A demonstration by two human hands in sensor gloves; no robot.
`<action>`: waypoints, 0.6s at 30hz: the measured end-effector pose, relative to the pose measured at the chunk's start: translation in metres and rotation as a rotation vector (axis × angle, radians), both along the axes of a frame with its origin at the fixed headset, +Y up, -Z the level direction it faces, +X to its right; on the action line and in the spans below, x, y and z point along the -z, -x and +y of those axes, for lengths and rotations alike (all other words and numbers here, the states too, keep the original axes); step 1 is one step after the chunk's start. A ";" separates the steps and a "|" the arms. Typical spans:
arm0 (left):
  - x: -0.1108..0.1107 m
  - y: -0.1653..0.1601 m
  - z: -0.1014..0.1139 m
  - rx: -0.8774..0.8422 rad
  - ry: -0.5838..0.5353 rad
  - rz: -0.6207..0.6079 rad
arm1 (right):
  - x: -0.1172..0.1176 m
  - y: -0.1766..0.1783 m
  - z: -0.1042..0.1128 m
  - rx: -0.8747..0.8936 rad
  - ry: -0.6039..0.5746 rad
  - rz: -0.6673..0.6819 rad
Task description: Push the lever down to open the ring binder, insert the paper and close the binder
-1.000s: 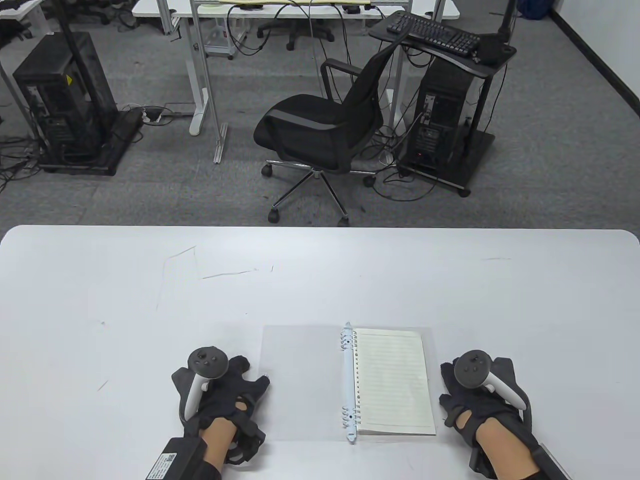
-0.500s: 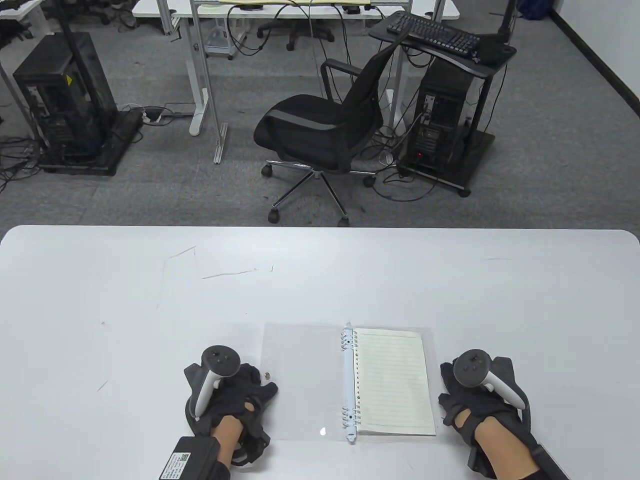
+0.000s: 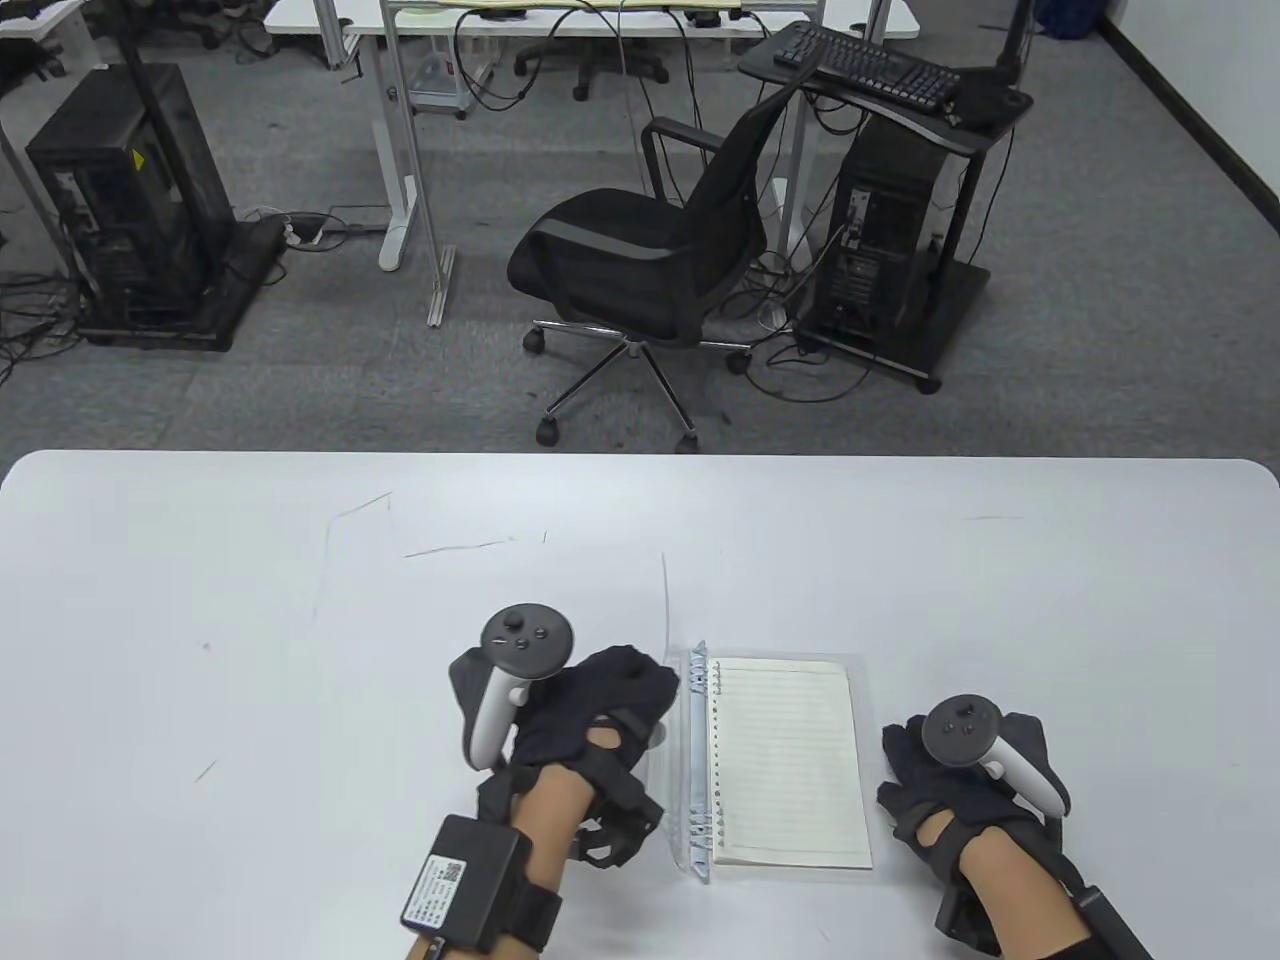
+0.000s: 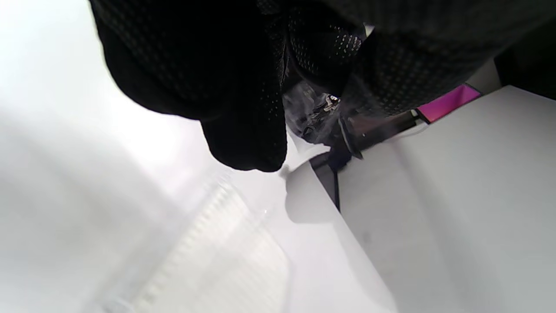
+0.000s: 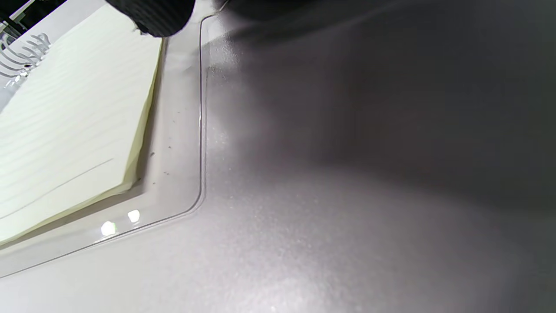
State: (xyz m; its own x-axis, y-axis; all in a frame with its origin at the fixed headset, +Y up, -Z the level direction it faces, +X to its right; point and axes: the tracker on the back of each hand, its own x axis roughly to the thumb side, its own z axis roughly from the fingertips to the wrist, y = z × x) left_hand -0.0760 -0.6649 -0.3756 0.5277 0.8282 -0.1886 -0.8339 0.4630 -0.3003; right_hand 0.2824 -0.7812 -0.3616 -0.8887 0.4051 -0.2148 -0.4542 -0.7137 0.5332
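Observation:
The ring binder lies near the table's front edge, a stack of lined paper [image 3: 785, 760] on its white rings [image 3: 700, 760]. Its clear left cover [image 3: 666, 600] stands almost upright over the spine, and my left hand [image 3: 645, 705] grips it from the left. The left wrist view shows only dark gloved fingers [image 4: 243, 130] close up. My right hand [image 3: 900, 770] rests flat on the table just right of the binder. In the right wrist view a fingertip [image 5: 152, 15] sits by the paper [image 5: 74, 113] above the clear back cover [image 5: 182, 130]. The lever is not discernible.
The white table [image 3: 200, 600] stretches wide to the left and behind the binder. An office chair [image 3: 640, 270] and computer towers stand on the floor beyond the far edge.
My left hand took the clear cover's left edge, lifted it and swung it up and to the right until it stands nearly upright. My right hand shifted only slightly.

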 end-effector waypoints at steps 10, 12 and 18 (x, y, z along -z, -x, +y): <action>0.014 -0.114 -0.051 0.063 0.069 -0.151 | 0.001 -0.007 -0.002 0.079 0.047 -0.022; 0.016 -0.128 -0.063 0.119 0.079 -0.159 | 0.001 -0.007 -0.001 0.080 0.047 -0.019; 0.016 -0.161 -0.091 0.414 0.067 -0.166 | 0.001 -0.008 -0.001 0.094 0.054 -0.021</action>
